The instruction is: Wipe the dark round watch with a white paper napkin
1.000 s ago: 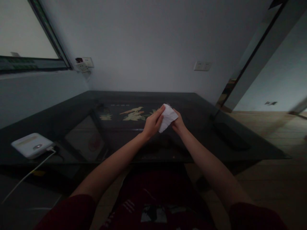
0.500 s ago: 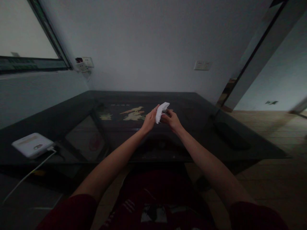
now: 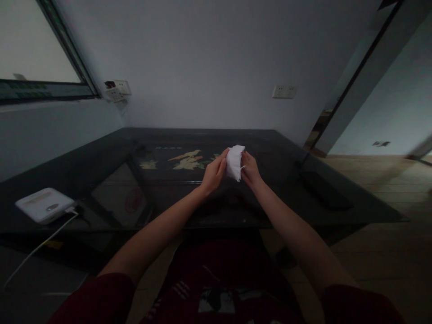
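Note:
A crumpled white tissue (image 3: 234, 163) is held up between my two hands, over the middle of the dark glass tabletop (image 3: 216, 204). My left hand (image 3: 214, 173) is closed on its left side, thumb and fingers pressed against it. On the other side, my right hand (image 3: 251, 170) has its fingers curled at the tissue's right edge, partly hidden behind it. Whether anything lies inside or behind the tissue cannot be seen now.
On the left of the table lies a white box-like device (image 3: 46, 205) with a white cable (image 3: 40, 249) running off the near edge. A dark flat object (image 3: 326, 191) is at the right. Wall sockets (image 3: 284, 92) are above the table's back edge.
Both hands and the tissue have shifted slightly right. The tissue has turned, showing more of its broad face. A small dark greyish thing seen earlier by my right fingers is now hidden.

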The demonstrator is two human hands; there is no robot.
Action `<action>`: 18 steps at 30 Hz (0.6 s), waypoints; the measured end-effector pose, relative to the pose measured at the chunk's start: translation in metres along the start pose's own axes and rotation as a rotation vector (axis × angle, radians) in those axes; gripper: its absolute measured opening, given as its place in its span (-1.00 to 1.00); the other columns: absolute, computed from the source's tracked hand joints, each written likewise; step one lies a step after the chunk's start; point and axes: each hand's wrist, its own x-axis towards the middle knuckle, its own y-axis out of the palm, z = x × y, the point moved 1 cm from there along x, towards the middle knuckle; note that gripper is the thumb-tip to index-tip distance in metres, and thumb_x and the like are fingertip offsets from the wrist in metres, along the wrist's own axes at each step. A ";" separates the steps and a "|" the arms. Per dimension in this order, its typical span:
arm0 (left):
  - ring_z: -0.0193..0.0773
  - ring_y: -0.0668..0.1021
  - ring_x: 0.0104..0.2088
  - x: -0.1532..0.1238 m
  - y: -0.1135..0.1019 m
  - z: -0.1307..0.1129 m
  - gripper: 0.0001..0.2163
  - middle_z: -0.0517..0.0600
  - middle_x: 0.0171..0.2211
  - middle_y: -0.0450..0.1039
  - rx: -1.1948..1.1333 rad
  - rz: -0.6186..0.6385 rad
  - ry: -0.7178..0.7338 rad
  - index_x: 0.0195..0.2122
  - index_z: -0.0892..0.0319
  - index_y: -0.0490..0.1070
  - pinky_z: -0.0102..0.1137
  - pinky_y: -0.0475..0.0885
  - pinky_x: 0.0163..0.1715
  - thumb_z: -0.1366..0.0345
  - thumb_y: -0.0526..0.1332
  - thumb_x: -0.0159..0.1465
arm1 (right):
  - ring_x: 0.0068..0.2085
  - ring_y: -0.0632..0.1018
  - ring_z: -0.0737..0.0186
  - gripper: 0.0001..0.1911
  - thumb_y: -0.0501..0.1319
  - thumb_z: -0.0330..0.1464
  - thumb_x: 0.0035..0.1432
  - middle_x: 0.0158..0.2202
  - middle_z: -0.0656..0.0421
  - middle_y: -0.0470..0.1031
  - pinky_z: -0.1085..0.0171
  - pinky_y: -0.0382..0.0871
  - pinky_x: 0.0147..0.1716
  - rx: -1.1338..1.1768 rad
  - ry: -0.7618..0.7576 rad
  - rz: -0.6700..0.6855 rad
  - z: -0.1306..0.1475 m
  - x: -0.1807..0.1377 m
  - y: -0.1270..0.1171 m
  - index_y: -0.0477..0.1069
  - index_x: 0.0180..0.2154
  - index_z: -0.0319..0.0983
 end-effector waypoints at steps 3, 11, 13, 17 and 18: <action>-0.18 0.27 0.29 -0.002 0.000 -0.006 -0.53 0.05 0.29 0.20 0.035 0.025 0.064 0.26 0.10 0.24 -0.20 0.12 0.31 0.08 -0.08 0.40 | -0.20 0.57 0.05 -0.54 0.31 0.00 -0.16 -0.31 0.12 0.58 0.20 0.43 -0.35 -0.039 0.017 0.028 -0.007 -0.001 -0.001 0.43 -0.28 -0.17; -0.19 0.25 0.30 0.004 -0.003 -0.003 -0.54 0.03 0.30 0.20 0.023 0.008 0.084 0.21 0.07 0.31 -0.21 0.09 0.31 0.05 -0.09 0.40 | -0.20 0.56 0.06 -0.68 0.39 -0.26 -0.30 -0.37 0.19 0.57 0.14 0.45 -0.24 -0.079 -0.031 0.158 -0.017 -0.009 0.008 0.41 -0.40 -0.13; -0.17 0.27 0.29 0.007 -0.004 0.000 -0.53 0.06 0.28 0.23 -0.013 -0.016 0.041 0.18 0.12 0.35 -0.20 0.10 0.31 0.04 -0.10 0.40 | -0.25 0.55 0.08 -0.70 0.36 -0.30 -0.30 -0.41 0.21 0.55 0.16 0.46 -0.29 -0.133 -0.026 0.165 -0.017 -0.009 0.010 0.42 -0.39 -0.13; -0.15 0.34 0.25 0.011 -0.006 0.007 -0.51 0.10 0.24 0.29 -0.077 -0.036 -0.075 0.17 0.18 0.36 -0.21 0.17 0.27 0.03 -0.09 0.40 | -0.33 0.54 0.15 -0.73 0.28 -0.32 -0.25 -0.44 0.20 0.53 0.21 0.44 -0.35 -0.225 0.054 0.134 -0.016 -0.009 0.012 0.43 -0.37 -0.19; -0.15 0.35 0.24 0.012 -0.006 0.009 -0.51 0.11 0.23 0.30 -0.093 -0.037 -0.097 0.18 0.19 0.35 -0.21 0.19 0.26 0.03 -0.09 0.40 | -0.35 0.54 0.17 -0.73 0.27 -0.32 -0.24 -0.44 0.20 0.52 0.21 0.44 -0.36 -0.230 0.076 0.122 -0.015 -0.009 0.012 0.43 -0.36 -0.20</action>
